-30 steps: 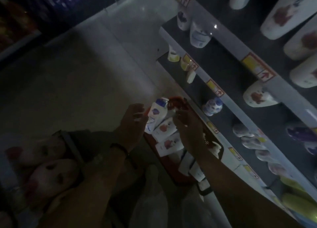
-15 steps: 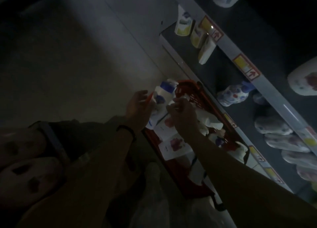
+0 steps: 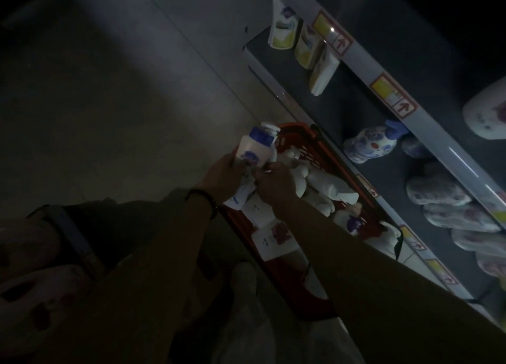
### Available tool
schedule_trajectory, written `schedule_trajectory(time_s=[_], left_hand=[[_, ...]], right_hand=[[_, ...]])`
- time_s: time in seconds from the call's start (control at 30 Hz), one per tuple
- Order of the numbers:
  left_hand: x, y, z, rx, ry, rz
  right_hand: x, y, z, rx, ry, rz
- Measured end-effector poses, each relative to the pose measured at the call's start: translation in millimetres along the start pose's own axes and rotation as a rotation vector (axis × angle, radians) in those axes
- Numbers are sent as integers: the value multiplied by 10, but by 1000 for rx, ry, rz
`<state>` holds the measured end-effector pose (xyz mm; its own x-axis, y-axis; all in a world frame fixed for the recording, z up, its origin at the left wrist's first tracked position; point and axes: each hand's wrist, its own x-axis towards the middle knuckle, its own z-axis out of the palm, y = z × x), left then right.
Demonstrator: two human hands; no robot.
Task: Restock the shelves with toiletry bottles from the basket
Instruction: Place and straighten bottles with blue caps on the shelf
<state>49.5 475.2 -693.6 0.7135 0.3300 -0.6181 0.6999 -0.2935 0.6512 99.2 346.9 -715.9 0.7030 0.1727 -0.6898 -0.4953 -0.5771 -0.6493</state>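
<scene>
Left hand [image 3: 223,178] round blue-capped bottle [image 3: 253,151] at basket [image 3: 297,127] rim, bare floor [image 3: 131,95] leftward; right hand [image 3: 276,187] curled, hold unclear.

Left hand [image 3: 221,176] now grips blue-capped bottle [image 3: 254,147]; right hand [image 3: 276,182] drawn in beside it.

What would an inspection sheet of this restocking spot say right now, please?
surface: grey floor, dimly lit.
job's things: red basket beside the shelves, holding white bottles; blue-capped bottle held at its far corner.
clutter: pale packs at lower left, too dark to identify.
grips: left hand holds the blue-capped bottle; right hand curled over the basket's bottles, hold unclear.
cables: nothing seen.
surroundings: patterned pump bottle and pouches on the shelves; price tags on the edge.
</scene>
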Motion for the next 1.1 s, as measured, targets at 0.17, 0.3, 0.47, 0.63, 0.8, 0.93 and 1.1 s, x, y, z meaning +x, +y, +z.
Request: schedule_trajectory(time_s=[0.17, 0.3, 0.47, 0.63, 0.8, 0.93, 1.1], left_hand=[[-12, 20, -46, -16, -30, -1], [-90, 68, -102, -92, 17, 34], [-196, 228, -219, -231, 77, 52], [-413, 667, -361, -366, 84, 70], [-829, 1309, -527, -335, 85, 188], [-1255, 1900, -647, -420, 9, 228], [-1759, 2640, -785, -403, -16, 311]], right_hand=[[24, 19, 17, 90, -8, 79], [-44, -19, 11, 118, 30, 7], [-252, -268, -140, 178, 34, -81], [-527, -618, -482, 253, 25, -148], [-964, -1066, -952, 220, 79, -257], [-1400, -1437, -1371, 203, 94, -268], [-2016, -1868, -1917, 263, 167, -308]])
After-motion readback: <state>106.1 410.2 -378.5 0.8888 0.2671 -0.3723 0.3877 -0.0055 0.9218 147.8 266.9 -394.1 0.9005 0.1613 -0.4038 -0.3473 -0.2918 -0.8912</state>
